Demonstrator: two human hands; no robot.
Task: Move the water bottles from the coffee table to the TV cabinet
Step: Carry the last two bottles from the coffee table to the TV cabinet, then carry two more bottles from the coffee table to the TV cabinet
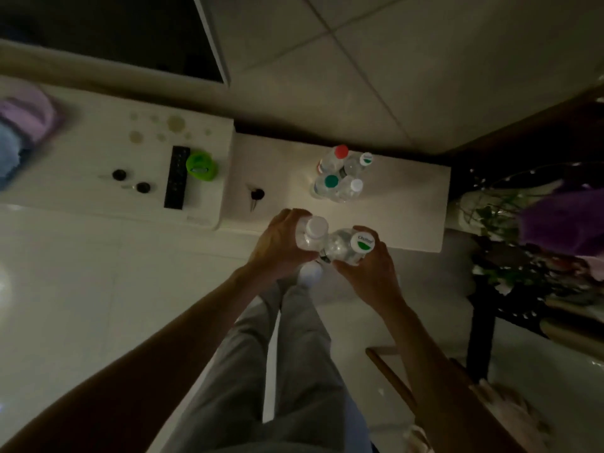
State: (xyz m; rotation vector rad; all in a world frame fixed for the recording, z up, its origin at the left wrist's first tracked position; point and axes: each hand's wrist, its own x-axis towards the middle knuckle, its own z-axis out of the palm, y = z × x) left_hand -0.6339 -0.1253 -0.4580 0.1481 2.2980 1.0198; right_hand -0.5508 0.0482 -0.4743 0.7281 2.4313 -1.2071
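Observation:
I stand at the low white TV cabinet (408, 204) and look straight down. My left hand (277, 243) grips a clear water bottle with a white cap (315, 228). My right hand (369, 269) grips a clear bottle with a green-and-white cap (361, 241). The two bottles touch each other above the cabinet's near edge. Farther back on the cabinet stands a tight cluster of several bottles (340, 178), with red, teal and white caps.
Keys (255, 195) lie on the cabinet to the left of the bottles. A higher white unit on the left holds a black remote (176, 178), a green object (201, 166) and two dark knobs. The TV's corner (209, 60) hangs above. Plants (510, 223) crowd the right side.

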